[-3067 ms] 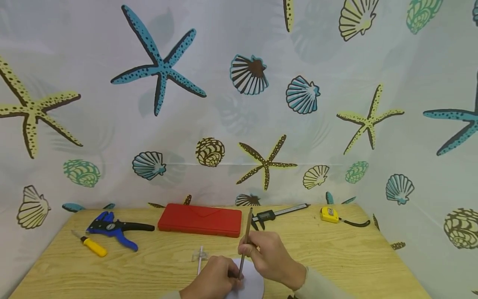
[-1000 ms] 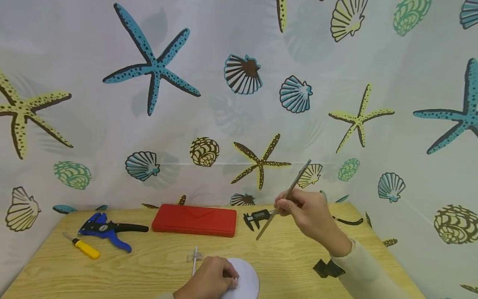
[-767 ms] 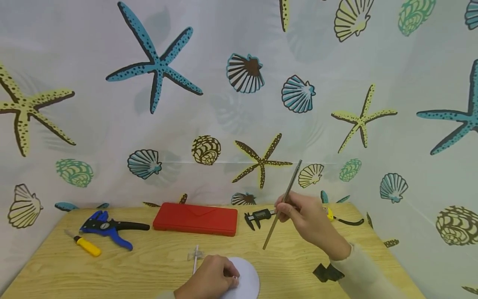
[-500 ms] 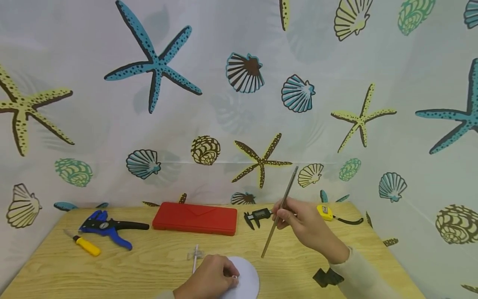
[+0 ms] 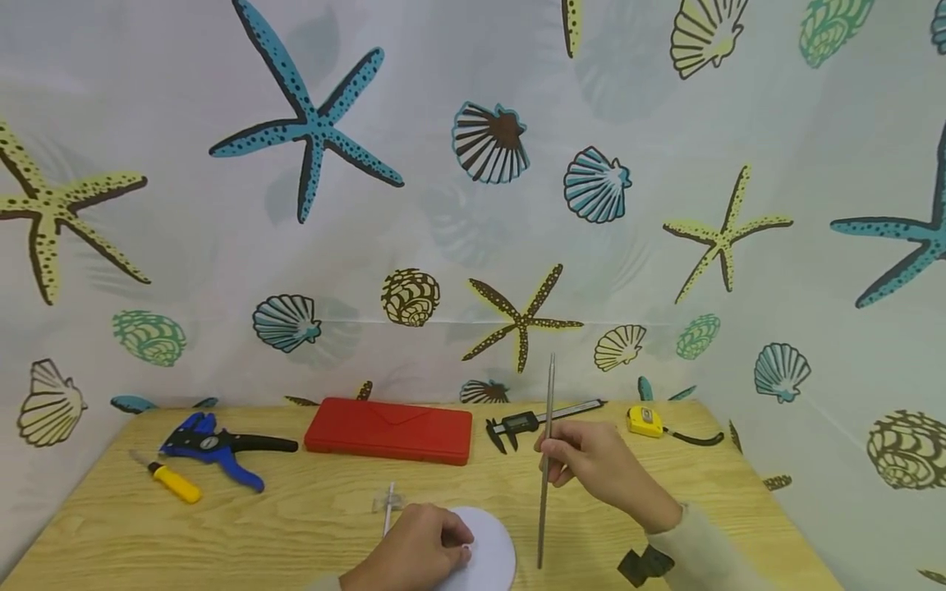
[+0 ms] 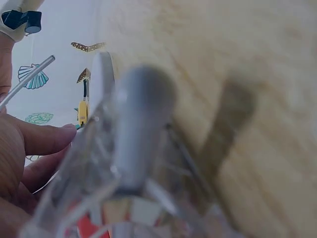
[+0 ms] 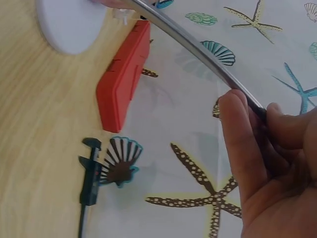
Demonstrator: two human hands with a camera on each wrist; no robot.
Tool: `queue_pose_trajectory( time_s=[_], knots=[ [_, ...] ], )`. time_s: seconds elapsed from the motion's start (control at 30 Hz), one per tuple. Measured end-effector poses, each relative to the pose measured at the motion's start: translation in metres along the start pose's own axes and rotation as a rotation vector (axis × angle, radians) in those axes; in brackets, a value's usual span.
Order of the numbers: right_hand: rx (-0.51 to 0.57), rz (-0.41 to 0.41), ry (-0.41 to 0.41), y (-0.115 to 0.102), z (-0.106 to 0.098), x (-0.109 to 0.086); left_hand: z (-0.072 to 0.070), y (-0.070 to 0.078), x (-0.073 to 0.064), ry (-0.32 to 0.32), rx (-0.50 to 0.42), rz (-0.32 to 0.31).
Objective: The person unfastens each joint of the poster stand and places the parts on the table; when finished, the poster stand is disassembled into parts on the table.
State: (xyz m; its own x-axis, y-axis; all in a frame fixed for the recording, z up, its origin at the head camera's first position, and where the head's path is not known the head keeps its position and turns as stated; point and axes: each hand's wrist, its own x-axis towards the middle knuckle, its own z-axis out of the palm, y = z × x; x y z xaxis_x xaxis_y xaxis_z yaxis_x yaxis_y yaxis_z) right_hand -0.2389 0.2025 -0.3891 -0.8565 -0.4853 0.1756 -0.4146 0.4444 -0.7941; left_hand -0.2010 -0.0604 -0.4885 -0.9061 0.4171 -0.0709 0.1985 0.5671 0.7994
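Note:
In the head view a round white disc (image 5: 493,546) lies at the table's front middle. My left hand (image 5: 417,546) is over its left part, thumb and fingertips pinching a small white piece (image 5: 467,547) near the disc's centre; most of that piece is hidden. To the right of the disc, my right hand (image 5: 599,464) grips a long thin metal rod (image 5: 544,509) near its middle. The rod stands almost upright, apart from the disc. In the right wrist view the rod (image 7: 193,47) runs away from my thumb and fingertips.
Left of the disc is a thin white stick with a clear plastic piece (image 5: 388,502). Behind lie a yellow-handled screwdriver (image 5: 176,483), blue wire strippers (image 5: 222,447), a red case (image 5: 388,431), a digital caliper (image 5: 521,423) and a yellow tape measure (image 5: 645,421). A patterned curtain hangs behind.
My right hand lifted the rod away from the disc to the right, then lowered it and turned it from slanted to nearly upright. The left hand stays at the disc.

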Motion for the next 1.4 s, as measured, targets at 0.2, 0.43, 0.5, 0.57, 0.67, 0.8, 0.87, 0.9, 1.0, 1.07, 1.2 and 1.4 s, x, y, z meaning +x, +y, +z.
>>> queue_pose_trajectory(
  time_s=[0.2,0.43,0.5,0.57,0.67,0.8,0.87,0.9,1.0,1.07,1.2,1.4],
  knots=[
    [0.036,0.12,-0.069,0.015,0.009,0.001,0.0,0.0,0.0,-0.003,-0.001,-0.012],
    [0.092,0.251,-0.097,0.035,0.02,0.0,-0.001,0.0,0.001,-0.003,-0.009,-0.021],
    [0.101,0.275,-0.102,0.04,0.023,-0.001,-0.001,0.0,0.001,-0.002,-0.009,-0.021],
    [0.105,0.291,-0.104,0.044,0.026,-0.001,-0.001,0.0,0.002,0.003,-0.004,-0.013],
    [0.102,0.315,-0.112,0.05,0.031,-0.002,-0.001,-0.001,0.001,0.009,0.007,0.005],
    [0.101,0.349,-0.117,0.057,0.037,-0.004,0.0,-0.001,0.001,0.012,0.014,0.027],
    [0.1,0.364,-0.114,0.059,0.04,-0.005,0.0,-0.001,0.001,0.012,0.014,0.032],
    [0.098,0.371,-0.112,0.06,0.042,-0.005,0.0,-0.001,0.001,0.012,0.015,0.033],
    [0.075,0.396,-0.106,0.063,0.047,-0.007,0.0,-0.002,0.0,0.011,0.02,0.036],
    [0.055,0.415,-0.103,0.065,0.05,-0.008,0.0,-0.003,0.0,0.011,0.026,0.04],
    [0.036,0.448,-0.087,0.07,0.056,-0.01,0.001,-0.004,-0.001,0.017,0.03,0.051],
    [0.042,0.49,-0.075,0.075,0.063,-0.01,0.001,-0.004,-0.001,0.021,0.03,0.049]
  ],
)
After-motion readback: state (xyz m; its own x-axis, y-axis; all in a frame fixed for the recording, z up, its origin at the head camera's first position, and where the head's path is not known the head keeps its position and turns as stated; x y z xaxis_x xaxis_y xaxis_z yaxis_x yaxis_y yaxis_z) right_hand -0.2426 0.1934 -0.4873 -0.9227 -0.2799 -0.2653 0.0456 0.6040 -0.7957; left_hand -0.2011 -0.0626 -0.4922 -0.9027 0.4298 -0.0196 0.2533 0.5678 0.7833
